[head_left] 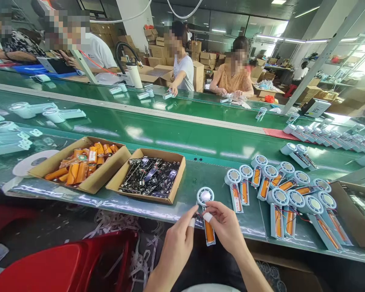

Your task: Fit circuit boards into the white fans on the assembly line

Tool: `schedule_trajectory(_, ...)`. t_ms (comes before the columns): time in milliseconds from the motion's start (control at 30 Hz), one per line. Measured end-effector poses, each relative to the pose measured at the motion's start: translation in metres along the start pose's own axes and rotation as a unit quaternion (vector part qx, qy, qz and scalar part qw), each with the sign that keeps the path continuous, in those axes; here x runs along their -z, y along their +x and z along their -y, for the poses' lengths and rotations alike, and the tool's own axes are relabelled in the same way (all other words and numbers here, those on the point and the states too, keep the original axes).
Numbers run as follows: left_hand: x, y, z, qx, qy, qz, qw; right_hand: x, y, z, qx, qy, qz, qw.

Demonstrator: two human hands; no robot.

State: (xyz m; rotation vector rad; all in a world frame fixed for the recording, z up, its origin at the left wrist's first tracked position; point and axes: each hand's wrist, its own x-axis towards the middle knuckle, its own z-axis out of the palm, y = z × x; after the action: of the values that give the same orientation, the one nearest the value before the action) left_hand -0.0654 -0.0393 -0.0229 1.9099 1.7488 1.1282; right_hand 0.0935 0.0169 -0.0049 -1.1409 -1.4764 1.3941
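Note:
A pale blue handheld fan, its handle open on an orange battery, lies at the bench's front edge between my hands. My left hand is closed in a pinch on thin dark wires just left of the fan's neck. Across the neck, my right hand is closed too, thumb and forefinger meeting at the wires; its exact hold is partly hidden. Both thumbs wear white fingertip covers. To the right lie several similar fans with orange batteries and red wires.
A carton of orange batteries and a carton of black circuit boards stand left. Another carton is at the far right. Beyond runs a green conveyor with fan bodies; co-workers sit across it. A red chair is lower left.

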Motion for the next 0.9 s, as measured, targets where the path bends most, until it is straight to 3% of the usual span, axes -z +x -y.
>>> schedule_trajectory(133, -0.004, 0.0, -0.001, 0.085, -0.037, -0.019, 0.996, -0.003, 0.001, -0.002, -0.021, 0.002, -0.004, 1.0)
schedule_trajectory(233, -0.004, 0.001, -0.003, 0.102, -0.062, -0.016, 0.993, -0.006, -0.001, 0.002, 0.053, -0.078, -0.005, 0.996)
schedule_trajectory(433, 0.001, 0.003, -0.01, 0.117, -0.094, -0.016, 0.988, -0.007, -0.006, 0.005, 0.172, -0.233, 0.001, 0.957)
schedule_trajectory(533, -0.001, 0.001, -0.012, 0.08, -0.07, -0.038, 0.994, -0.007, -0.006, 0.005, 0.19, -0.266, 0.01, 0.945)
schedule_trajectory(733, -0.011, -0.005, -0.01, -0.061, 0.048, -0.117, 0.99, -0.007, -0.001, 0.006, 0.182, -0.281, -0.007, 0.942)
schedule_trajectory(900, -0.014, -0.006, -0.01, -0.087, 0.079, -0.128, 0.985, -0.008, 0.0, 0.006, 0.171, -0.292, -0.026, 0.941)
